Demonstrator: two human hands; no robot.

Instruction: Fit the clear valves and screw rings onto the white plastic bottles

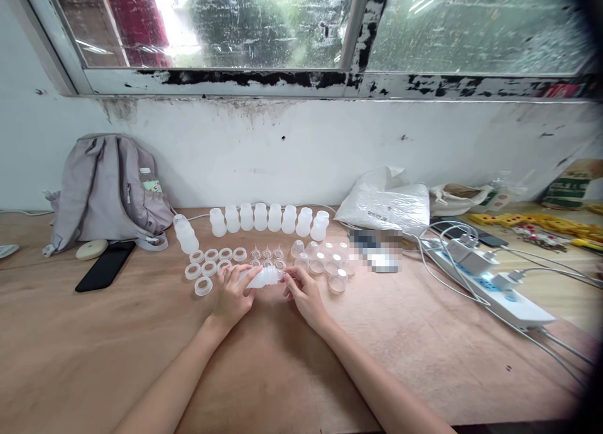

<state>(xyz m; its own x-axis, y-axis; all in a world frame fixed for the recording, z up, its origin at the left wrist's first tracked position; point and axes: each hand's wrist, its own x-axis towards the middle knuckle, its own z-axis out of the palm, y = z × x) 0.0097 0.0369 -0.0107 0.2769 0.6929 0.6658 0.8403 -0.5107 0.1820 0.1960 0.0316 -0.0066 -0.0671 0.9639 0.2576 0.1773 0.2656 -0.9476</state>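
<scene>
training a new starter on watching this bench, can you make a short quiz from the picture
1. Multiple choice: what does the left hand hold?
a) a backpack
b) a whitish bottle
c) a phone
2. True or false: the flat rings lie to the right of the clear domed caps.
3. Fill in the blank: the white chargers are plugged into a white ____.

Key: 1. b; 2. false; 3. power strip

Backpack: plain grey-mauve. Phone beside it: black. Round case near it: cream.
</scene>
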